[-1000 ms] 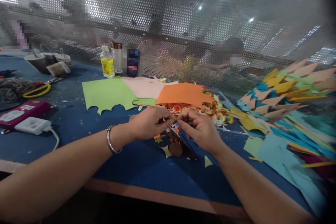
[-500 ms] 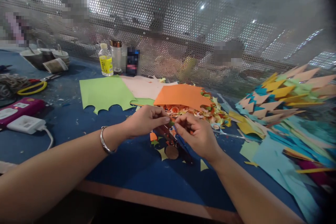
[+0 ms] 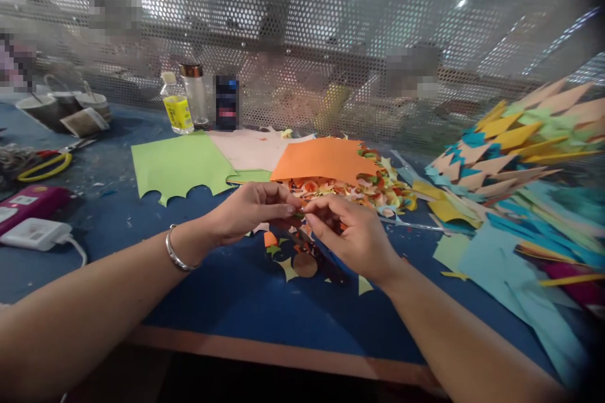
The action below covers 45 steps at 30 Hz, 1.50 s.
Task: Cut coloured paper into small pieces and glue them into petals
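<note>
My left hand and my right hand meet fingertip to fingertip above the blue table, both pinching a small paper piece too small to name. A metal bangle circles my left wrist. Just behind my fingers lies a heap of curled paper cut-outs under an orange sheet. Below my hands sit a brown disc and small star-shaped scraps.
A green sheet and a pale pink sheet lie at the back. Bottles stand by the perforated screen. Yellow-handled scissors, a pink device and a white charger lie left. Coloured paper triangles and blue offcuts pile at right.
Both hands stay pinched together at the same spot over the scraps; their fingers have shifted slightly on the small piece. The camera has tilted a little, so everything sits slightly left and higher.
</note>
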Motion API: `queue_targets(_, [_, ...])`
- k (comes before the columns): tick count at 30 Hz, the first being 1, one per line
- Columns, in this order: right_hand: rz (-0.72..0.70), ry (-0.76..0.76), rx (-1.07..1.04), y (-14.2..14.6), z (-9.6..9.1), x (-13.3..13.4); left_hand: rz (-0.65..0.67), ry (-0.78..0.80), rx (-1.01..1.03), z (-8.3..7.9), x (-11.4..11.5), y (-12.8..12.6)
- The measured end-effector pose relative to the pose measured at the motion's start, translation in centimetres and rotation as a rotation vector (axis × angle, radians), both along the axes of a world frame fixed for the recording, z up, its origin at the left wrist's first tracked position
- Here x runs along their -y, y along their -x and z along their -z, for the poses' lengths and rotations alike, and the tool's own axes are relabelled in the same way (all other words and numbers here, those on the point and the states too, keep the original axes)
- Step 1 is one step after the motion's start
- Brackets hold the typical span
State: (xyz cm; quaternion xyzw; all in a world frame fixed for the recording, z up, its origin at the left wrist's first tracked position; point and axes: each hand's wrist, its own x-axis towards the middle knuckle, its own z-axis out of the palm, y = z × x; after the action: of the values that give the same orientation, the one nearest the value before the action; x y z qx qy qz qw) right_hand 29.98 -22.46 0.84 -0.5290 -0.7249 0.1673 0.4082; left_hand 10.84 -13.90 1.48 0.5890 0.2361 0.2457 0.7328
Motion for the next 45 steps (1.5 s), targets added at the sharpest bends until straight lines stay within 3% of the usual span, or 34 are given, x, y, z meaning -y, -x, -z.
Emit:
queue_targets(18, [0.004,-0.084,0.082,0.0,0.1,-0.1,-0.032,-0.254,-0.06,0.0,0.6,-0.4])
queue_targets(20, [0.022,-0.115,0.101,0.0,0.0,-0.1,-0.03,-0.425,-0.177,-0.3,0.6,-0.1])
queue_targets(24, [0.045,-0.184,0.134,-0.2,-0.1,-0.1,0.034,-0.925,-0.515,-1.4,0.3,1.1])
queue_targets(26, [0.042,-0.198,0.15,-0.2,-0.1,-0.2,0.092,-1.034,-0.577,-1.7,0.3,1.7])
queue_targets(33, [0.001,-0.22,0.176,0.0,-0.1,-0.2,0.345,-1.039,-0.723,-1.8,-0.2,2.2])
queue_targets(45, [-0.013,-0.211,0.193,-0.3,-0.2,-0.1,0.346,-0.911,-0.719,-1.8,-1.2,2.3])
